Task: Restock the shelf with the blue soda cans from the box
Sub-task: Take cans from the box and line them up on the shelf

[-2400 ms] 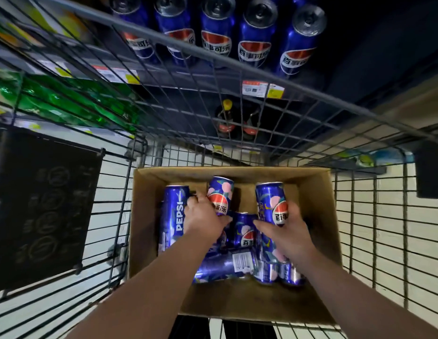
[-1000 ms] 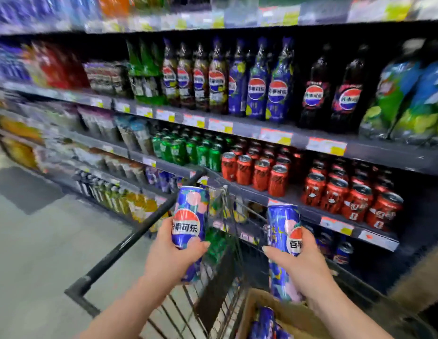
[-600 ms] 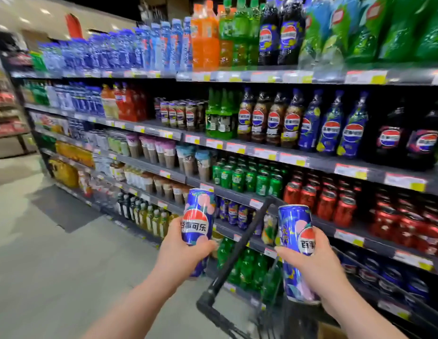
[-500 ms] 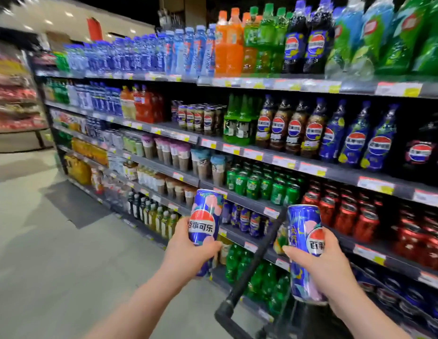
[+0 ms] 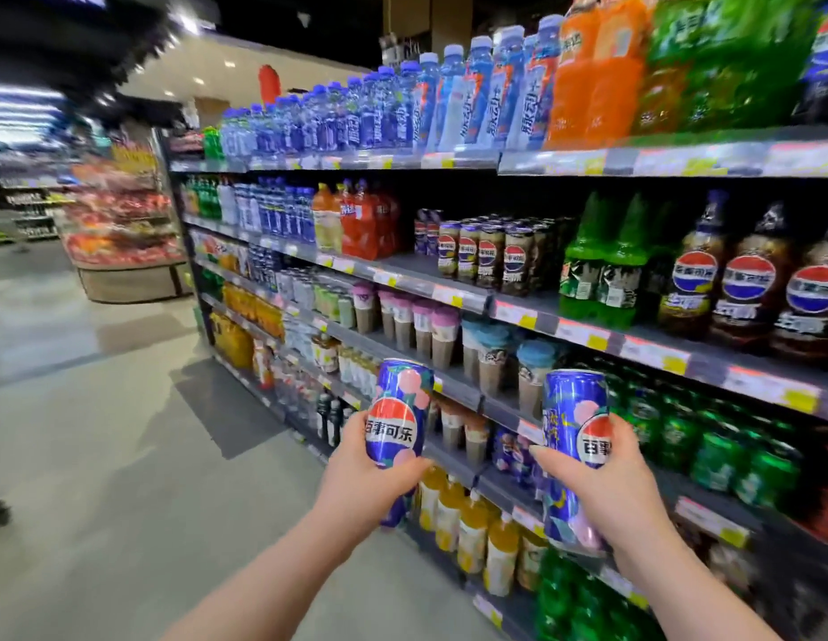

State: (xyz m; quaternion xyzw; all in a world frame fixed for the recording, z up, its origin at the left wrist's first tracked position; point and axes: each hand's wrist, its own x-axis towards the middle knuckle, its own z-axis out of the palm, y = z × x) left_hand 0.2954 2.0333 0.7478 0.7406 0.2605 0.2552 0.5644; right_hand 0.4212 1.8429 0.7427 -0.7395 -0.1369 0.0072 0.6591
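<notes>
Held upright, apart, before the shelf (image 5: 454, 296): one blue can (image 5: 398, 411) wrapped in the left hand (image 5: 368, 478), another can (image 5: 571, 451) in the right hand (image 5: 606, 488). Open floor (image 5: 102, 455) leftward (blurred). Packed rows of cups (image 5: 421, 326) and green cans (image 5: 708, 446) crowded the shelf edges.

Blue-capped water bottles (image 5: 384, 108) and orange soda bottles (image 5: 597, 81) crowd the upper right of the frame. Lidded drink cups (image 5: 421, 326) fill the centre, green cans (image 5: 717, 451) the right. A produce stand (image 5: 125, 233) sits blurred at far left, above grey floor (image 5: 102, 478).
</notes>
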